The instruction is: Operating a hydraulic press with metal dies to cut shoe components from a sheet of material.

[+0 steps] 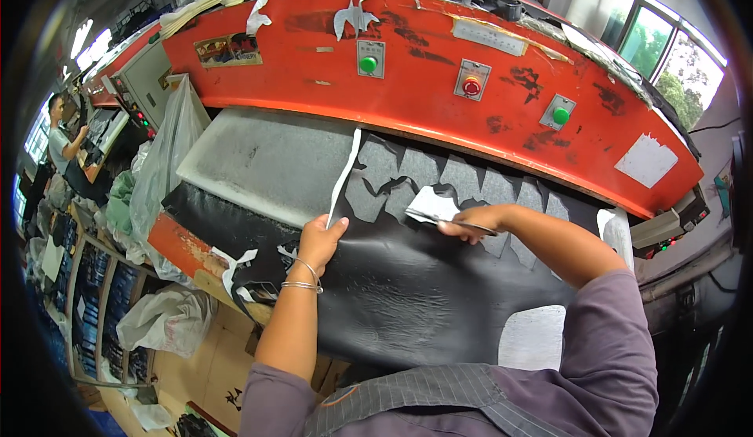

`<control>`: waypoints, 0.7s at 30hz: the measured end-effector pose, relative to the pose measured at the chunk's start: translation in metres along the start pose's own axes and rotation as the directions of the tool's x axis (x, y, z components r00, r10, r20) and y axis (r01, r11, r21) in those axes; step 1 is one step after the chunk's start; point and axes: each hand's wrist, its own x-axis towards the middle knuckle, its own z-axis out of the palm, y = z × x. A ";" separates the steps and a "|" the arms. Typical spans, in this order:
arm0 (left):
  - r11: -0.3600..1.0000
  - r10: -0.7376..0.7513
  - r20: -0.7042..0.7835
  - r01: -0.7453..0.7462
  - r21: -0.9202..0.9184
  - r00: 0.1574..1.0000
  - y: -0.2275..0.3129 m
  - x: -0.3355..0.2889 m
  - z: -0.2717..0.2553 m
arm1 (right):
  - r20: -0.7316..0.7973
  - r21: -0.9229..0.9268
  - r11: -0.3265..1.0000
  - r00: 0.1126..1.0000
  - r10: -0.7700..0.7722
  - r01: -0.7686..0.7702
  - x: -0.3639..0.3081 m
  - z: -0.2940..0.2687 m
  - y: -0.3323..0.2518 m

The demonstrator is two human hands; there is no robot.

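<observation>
My left hand [320,242] is closed on the lower end of a narrow white strip [343,172], which runs up to the edge of the red press. Beneath both hands spreads a black sheet [400,280], leather-like, with jagged cut-outs along its far side. My right hand [475,224] is closed round what look like scissors [421,215], their blades pointing left. A bright white piece [434,202] lies at the blades; whether it is loose or attached cannot be seen. Grey board shows through the cut-outs.
The red press beam [298,68] spans the far side, with a green button [368,64], a red button [471,85] and another green button [561,116]. A pale board [259,163] lies beneath it. Plastic bags [169,163] hang at left; another person [63,139] stands farther off.
</observation>
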 end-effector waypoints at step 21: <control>0.921 0.339 0.133 -0.357 0.155 0.931 -0.013 0.014 -0.031 | -0.156 -0.156 0.987 0.987 -0.048 0.023 0.010 -0.035 -0.069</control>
